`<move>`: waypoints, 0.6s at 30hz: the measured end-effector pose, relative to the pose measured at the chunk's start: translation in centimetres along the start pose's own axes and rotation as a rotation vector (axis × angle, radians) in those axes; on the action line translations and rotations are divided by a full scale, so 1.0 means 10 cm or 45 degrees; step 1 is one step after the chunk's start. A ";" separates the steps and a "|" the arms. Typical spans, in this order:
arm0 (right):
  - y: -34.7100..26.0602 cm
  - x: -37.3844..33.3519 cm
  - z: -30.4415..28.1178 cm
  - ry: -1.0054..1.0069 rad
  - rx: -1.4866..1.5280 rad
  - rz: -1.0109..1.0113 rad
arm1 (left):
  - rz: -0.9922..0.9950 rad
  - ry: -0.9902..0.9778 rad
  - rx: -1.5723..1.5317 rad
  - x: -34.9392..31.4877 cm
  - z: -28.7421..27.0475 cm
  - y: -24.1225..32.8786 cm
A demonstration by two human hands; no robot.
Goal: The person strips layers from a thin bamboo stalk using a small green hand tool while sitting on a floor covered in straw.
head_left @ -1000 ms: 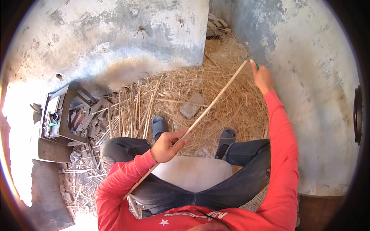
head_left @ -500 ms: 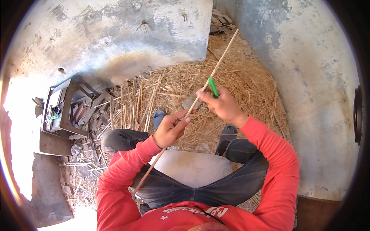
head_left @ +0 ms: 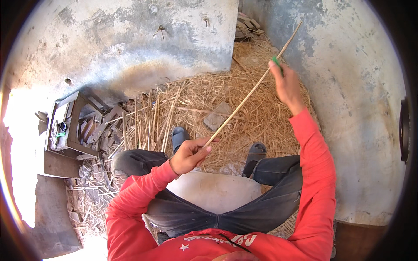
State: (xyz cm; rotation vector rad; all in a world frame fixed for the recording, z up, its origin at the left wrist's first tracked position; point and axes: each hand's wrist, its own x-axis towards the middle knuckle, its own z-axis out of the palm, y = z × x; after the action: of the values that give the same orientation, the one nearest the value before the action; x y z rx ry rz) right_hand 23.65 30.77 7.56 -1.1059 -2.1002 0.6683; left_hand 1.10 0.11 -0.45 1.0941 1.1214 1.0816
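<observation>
A long, thin wooden stick (head_left: 244, 102) slants up and to the right from my lap, its tip above the straw near the right wall. My left hand (head_left: 190, 155) is closed around its lower part, thumb laid along it. Higher up, my right hand (head_left: 287, 87) grips a slim green tool (head_left: 277, 62), which looks like a utility knife; its blade does not show. The tool rests against the stick with my thumb close to it. My left hand and forearm hide some of the stick's lower end.
Straw-like shavings (head_left: 261, 117) cover the floor, with a stone (head_left: 217, 116) among them. Several sticks (head_left: 170, 115) lean at the left beside a wooden stool-like frame (head_left: 75, 124) bearing small items. Walls rise ahead and right. A pale sheet (head_left: 217, 191) lies between my legs.
My right hand has slid the green tool up and right along the stick, away from my left hand. The stick has shifted up and right and tilted flatter.
</observation>
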 end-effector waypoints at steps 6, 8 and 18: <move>-0.69 -1.05 0.51 -0.577 -0.310 -0.320 | 0.022 0.161 0.021 0.09 -0.05 -0.03; -0.60 -1.22 0.72 -0.577 -0.282 -0.447 | -0.040 0.176 -0.104 0.08 -0.03 0.02; -0.32 -1.18 0.85 -0.413 -0.272 -0.525 | -0.116 0.104 -0.361 0.00 -0.01 0.09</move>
State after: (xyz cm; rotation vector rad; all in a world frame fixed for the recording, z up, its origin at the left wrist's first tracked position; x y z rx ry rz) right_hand 20.61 17.96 0.53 -0.6634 -2.6251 0.4511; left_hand 0.94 0.27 0.47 0.7752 1.0341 1.1808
